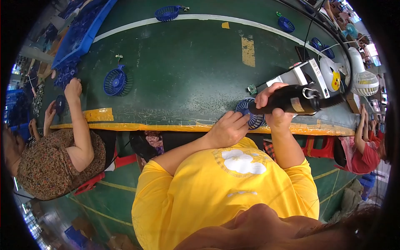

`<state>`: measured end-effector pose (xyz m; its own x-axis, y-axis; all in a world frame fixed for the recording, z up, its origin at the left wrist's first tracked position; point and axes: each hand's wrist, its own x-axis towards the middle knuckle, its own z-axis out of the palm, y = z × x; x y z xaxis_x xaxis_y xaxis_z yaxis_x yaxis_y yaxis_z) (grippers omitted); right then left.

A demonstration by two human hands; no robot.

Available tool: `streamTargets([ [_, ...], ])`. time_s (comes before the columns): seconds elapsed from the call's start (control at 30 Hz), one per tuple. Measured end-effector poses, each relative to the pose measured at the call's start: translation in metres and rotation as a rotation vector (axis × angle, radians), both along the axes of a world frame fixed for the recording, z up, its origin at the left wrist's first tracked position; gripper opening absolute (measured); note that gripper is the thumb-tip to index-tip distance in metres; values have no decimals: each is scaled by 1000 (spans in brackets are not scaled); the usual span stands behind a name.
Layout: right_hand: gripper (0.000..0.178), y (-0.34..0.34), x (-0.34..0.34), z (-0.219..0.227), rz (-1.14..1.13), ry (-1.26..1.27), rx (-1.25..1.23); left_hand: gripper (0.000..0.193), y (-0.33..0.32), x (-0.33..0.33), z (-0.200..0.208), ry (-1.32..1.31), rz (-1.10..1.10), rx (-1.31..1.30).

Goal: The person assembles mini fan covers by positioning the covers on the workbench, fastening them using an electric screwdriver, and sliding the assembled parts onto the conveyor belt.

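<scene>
My right hand [273, 106] grips a black electric screwdriver [291, 100] held sideways over the green belt's near edge; its cable runs off to the right. Just under its tip lies a round blue fan grille [253, 118]. My left hand [227, 129] rests against the left side of that grille, fingers curled on its rim. A small green circuit board [252, 89] lies just beyond the grille. My yellow shirt fills the lower middle of the view.
The green belt [183, 66] carries another blue fan grille [114, 82] at the left and more [166, 12] at the far side. A blue crate [79, 33] stands far left. A grey box [300, 75] and white fans [364, 81] sit at right. Co-workers sit on the left [58, 154] and right [364, 154].
</scene>
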<state>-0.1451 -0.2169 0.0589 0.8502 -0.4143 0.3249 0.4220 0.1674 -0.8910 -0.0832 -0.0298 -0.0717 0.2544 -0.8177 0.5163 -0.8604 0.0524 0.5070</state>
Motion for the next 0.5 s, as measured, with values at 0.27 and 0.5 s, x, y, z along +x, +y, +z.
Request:
streamTargets([
  [0.27, 74, -4, 6, -4, 77, 40, -10, 25, -1, 13, 5, 1, 47, 80],
  [0.5, 92, -37, -30, 20, -130, -87, 50, 25, -1, 36, 15, -28, 97, 149],
])
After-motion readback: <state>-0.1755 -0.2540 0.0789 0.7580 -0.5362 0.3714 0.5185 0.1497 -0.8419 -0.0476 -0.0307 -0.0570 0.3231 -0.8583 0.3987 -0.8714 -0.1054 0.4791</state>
